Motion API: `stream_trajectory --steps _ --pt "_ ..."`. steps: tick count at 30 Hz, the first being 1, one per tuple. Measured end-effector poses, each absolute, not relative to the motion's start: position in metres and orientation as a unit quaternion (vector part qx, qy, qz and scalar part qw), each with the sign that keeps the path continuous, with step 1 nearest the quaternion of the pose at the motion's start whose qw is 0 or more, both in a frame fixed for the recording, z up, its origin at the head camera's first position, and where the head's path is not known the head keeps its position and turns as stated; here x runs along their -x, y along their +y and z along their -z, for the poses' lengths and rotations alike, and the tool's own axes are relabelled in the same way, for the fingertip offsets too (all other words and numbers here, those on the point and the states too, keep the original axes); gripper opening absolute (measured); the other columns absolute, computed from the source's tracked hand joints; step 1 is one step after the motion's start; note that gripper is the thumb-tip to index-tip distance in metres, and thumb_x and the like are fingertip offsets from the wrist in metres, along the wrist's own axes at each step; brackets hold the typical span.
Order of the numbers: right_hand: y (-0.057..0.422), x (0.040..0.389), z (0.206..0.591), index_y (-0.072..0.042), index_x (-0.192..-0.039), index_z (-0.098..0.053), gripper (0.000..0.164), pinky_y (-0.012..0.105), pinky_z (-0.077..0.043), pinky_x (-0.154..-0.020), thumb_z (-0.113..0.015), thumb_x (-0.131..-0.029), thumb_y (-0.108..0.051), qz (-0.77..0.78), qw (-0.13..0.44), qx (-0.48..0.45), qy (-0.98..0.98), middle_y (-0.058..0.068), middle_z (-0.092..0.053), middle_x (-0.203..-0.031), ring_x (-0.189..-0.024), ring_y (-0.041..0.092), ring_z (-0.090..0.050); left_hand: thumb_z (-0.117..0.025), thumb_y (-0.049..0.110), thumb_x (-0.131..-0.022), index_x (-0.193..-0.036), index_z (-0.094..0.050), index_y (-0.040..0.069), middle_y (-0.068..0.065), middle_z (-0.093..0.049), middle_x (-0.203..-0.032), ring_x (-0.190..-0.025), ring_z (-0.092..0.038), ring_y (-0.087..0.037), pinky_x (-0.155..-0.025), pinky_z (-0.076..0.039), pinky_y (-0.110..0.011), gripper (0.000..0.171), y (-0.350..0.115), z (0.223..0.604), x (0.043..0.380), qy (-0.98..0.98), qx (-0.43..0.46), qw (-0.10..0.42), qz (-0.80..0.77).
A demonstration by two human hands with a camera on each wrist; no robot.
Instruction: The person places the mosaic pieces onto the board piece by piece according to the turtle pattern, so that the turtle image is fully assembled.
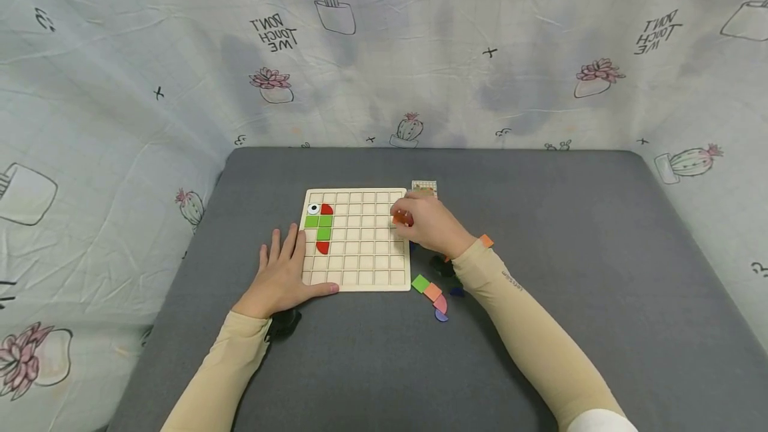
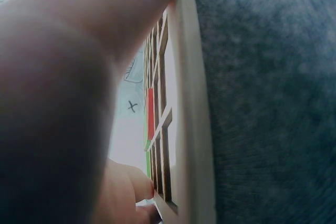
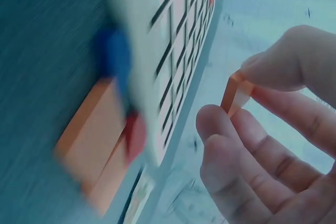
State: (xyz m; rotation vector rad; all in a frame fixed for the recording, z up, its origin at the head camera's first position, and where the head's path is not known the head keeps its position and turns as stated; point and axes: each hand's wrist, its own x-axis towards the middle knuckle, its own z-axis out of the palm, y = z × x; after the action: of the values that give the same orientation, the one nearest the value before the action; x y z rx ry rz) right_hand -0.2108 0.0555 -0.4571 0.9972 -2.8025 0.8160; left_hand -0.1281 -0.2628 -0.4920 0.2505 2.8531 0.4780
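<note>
A pale wooden grid board (image 1: 366, 262) lies on the grey table. Set into its left side are a round eye piece (image 1: 314, 209), several green squares (image 1: 325, 221), a red quarter-round tile (image 1: 327, 209) and another red tile (image 1: 323, 247) lower down. My left hand (image 1: 279, 280) rests at the board's lower left corner, fingers spread along the left side and thumb at the near edge. Over the board's right edge, my right hand (image 1: 433, 224) pinches a small orange tile (image 3: 231, 95) between thumb and fingertips, raised above the board in the right wrist view.
Right of the board lie loose tiles: a green square (image 1: 421, 283), an orange one (image 1: 432, 292), a pink one (image 1: 441, 304) and a purple one (image 1: 441, 315). More orange tiles (image 3: 92, 132) and a blue piece (image 3: 113, 59) lie by its edge. A patterned card (image 1: 424, 185) sits behind my right hand.
</note>
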Motion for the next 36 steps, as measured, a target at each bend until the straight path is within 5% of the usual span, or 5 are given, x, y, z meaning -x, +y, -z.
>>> stream_trajectory --steps 15,36 --pt "-0.019 0.216 0.458 -0.012 -0.108 -0.076 0.016 0.029 -0.049 -0.074 -0.075 -0.092 -0.013 -0.227 -0.029 -0.387 -0.893 0.002 -0.064 -0.096 -0.081 0.015 -0.054 -0.074 0.075 -0.079 -0.165 -0.010 -0.005 -0.029 -0.003 -0.172 -0.156 0.004 -0.058 -0.120 -0.004 -0.078 0.135 -0.261 0.492 0.128 0.978 -0.089 0.117 -0.151" --pt "-0.058 0.220 0.464 -0.014 -0.110 -0.078 0.016 0.029 -0.053 -0.075 -0.072 -0.096 -0.013 -0.192 -0.053 -0.389 -0.899 0.002 -0.070 -0.103 -0.087 0.015 -0.060 -0.071 0.079 -0.079 -0.165 -0.007 -0.005 -0.029 -0.003 -0.172 -0.156 0.004 -0.058 -0.119 -0.003 -0.078 0.136 -0.263 0.492 0.128 0.977 -0.093 0.115 -0.150"
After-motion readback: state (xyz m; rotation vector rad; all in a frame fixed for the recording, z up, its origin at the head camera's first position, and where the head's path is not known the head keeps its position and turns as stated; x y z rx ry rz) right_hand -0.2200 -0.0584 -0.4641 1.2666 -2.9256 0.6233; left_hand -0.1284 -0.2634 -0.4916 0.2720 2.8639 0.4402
